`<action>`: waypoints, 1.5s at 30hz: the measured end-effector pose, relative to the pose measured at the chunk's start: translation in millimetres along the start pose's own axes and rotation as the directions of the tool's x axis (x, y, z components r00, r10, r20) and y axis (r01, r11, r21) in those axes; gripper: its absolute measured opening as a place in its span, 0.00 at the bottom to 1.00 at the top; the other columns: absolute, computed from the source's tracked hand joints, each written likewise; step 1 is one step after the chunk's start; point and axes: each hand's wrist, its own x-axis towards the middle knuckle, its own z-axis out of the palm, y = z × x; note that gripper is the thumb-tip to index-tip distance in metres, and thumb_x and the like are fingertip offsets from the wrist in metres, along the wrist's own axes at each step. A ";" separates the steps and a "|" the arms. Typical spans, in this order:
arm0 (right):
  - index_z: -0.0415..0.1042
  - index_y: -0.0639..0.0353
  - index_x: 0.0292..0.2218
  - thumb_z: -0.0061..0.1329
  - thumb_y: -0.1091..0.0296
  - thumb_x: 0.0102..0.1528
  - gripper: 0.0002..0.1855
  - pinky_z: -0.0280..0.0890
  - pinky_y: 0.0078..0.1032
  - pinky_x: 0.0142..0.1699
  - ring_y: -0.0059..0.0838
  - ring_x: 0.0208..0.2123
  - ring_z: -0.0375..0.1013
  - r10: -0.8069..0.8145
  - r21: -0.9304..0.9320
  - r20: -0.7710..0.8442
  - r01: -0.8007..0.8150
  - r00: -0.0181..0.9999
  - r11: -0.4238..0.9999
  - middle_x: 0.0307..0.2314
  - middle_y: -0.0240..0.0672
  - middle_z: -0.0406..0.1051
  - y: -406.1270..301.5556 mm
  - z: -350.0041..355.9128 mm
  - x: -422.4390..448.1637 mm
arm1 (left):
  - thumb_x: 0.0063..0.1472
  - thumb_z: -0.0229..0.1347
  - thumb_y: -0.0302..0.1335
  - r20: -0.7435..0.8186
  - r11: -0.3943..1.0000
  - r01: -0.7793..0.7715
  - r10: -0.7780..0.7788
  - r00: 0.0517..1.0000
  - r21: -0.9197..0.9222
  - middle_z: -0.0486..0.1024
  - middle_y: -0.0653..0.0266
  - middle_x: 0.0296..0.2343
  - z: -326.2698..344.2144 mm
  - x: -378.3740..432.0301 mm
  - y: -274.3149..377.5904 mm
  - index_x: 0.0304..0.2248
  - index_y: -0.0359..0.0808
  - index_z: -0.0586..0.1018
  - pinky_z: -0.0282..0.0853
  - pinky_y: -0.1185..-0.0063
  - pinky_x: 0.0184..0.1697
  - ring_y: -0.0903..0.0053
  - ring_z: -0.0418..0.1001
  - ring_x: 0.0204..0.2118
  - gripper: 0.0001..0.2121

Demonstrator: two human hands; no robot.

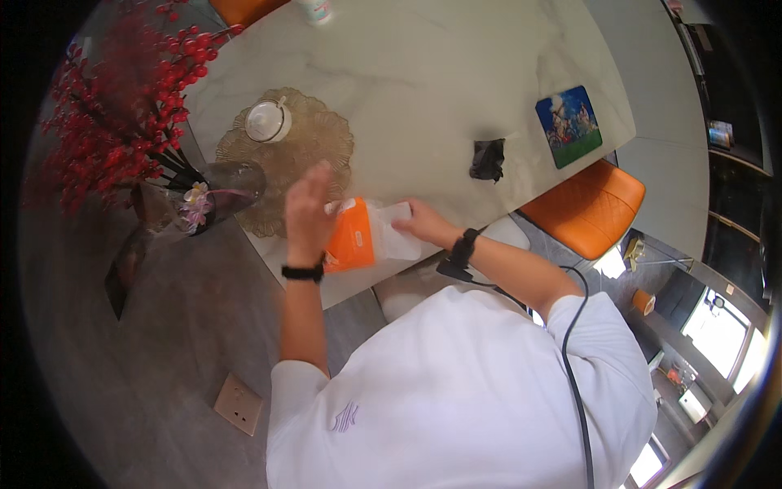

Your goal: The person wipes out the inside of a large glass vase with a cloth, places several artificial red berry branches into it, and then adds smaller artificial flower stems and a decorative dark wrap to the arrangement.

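Observation:
An orange-and-white plastic packet [354, 235] lies at the near edge of the marble-look table, its right part whitish and translucent. My right hand [424, 221] grips a white flat piece [400, 232] at the packet's right end, thumb on top. Motion blurs my left hand [310, 211], which is at the packet's left side with its fingers stretched away from me. Whether it touches the packet cannot be told. Both wrists wear black bands.
A lidded white cup [267, 121] stands on a gold openwork placemat [317, 131]. Left of it is a vase [235, 183] with red berry branches [146, 104]. A crumpled black item [487, 160], a picture mat [569, 126] and an orange chair [589, 208] are to the right. A black cable [571, 360] crosses my right sleeve.

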 end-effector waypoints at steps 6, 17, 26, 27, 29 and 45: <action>0.70 0.65 0.43 0.49 0.63 0.53 0.18 0.66 0.34 0.44 0.40 0.36 0.73 -0.234 -0.131 -0.264 0.206 0.936 0.970 0.35 0.46 0.73 -5.8 -4.4 7.1 | 0.41 0.66 0.42 0.217 0.980 -0.116 0.078 0.973 0.164 0.60 0.62 0.56 7.7 -65.5 50.1 0.58 0.51 0.62 0.39 0.55 0.63 0.58 0.53 0.59 0.42; 0.61 0.54 0.51 0.55 0.55 0.45 0.34 0.55 0.45 0.54 0.51 0.48 0.58 -0.156 -0.462 -0.810 -0.450 0.566 0.764 0.48 0.43 0.56 30.1 -147.5 9.4 | 0.45 0.63 0.38 -0.022 0.809 0.255 -0.288 0.958 0.530 0.58 0.63 0.57 6.1 -56.7 -20.1 0.58 0.44 0.62 0.41 0.54 0.62 0.61 0.52 0.61 0.39; 0.71 0.59 0.43 0.53 0.61 0.46 0.22 0.60 0.36 0.52 0.46 0.44 0.65 -0.527 -0.681 -0.704 -0.240 0.476 0.692 0.38 0.42 0.69 23.4 -197.3 29.7 | 0.48 0.56 0.24 -0.182 0.964 0.106 -0.062 0.981 0.244 0.64 0.60 0.51 43.1 -73.0 72.2 0.48 0.38 0.71 0.51 0.61 0.58 0.60 0.58 0.56 0.23; 0.71 0.60 0.42 0.53 0.63 0.46 0.21 0.61 0.35 0.50 0.45 0.42 0.67 -0.663 -0.768 -0.640 -0.361 0.388 0.530 0.35 0.44 0.70 2.4 -195.1 27.8 | 0.49 0.55 0.21 -0.214 0.985 0.084 -0.050 0.976 0.152 0.67 0.59 0.48 48.0 -72.4 81.6 0.44 0.37 0.73 0.56 0.63 0.55 0.59 0.62 0.52 0.20; 0.72 0.60 0.38 0.50 0.65 0.48 0.15 0.61 0.36 0.50 0.46 0.42 0.67 -0.707 -0.846 -0.518 -0.167 0.482 0.506 0.36 0.44 0.70 -22.5 -202.9 38.8 | 0.49 0.54 0.19 -0.247 0.995 0.071 -0.053 0.968 0.063 0.70 0.58 0.44 58.0 -69.2 101.8 0.40 0.35 0.74 0.61 0.65 0.52 0.58 0.65 0.49 0.16; 0.71 0.63 0.28 0.48 0.67 0.52 0.08 0.65 0.37 0.36 0.46 0.32 0.70 -0.641 -0.687 -0.240 0.338 0.729 0.643 0.26 0.45 0.70 30.0 -181.7 44.2 | 0.53 0.54 0.21 -0.186 0.972 0.219 -0.232 0.955 -0.088 0.72 0.63 0.34 167.6 84.5 165.1 0.32 0.35 0.77 0.69 0.72 0.40 0.65 0.71 0.38 0.05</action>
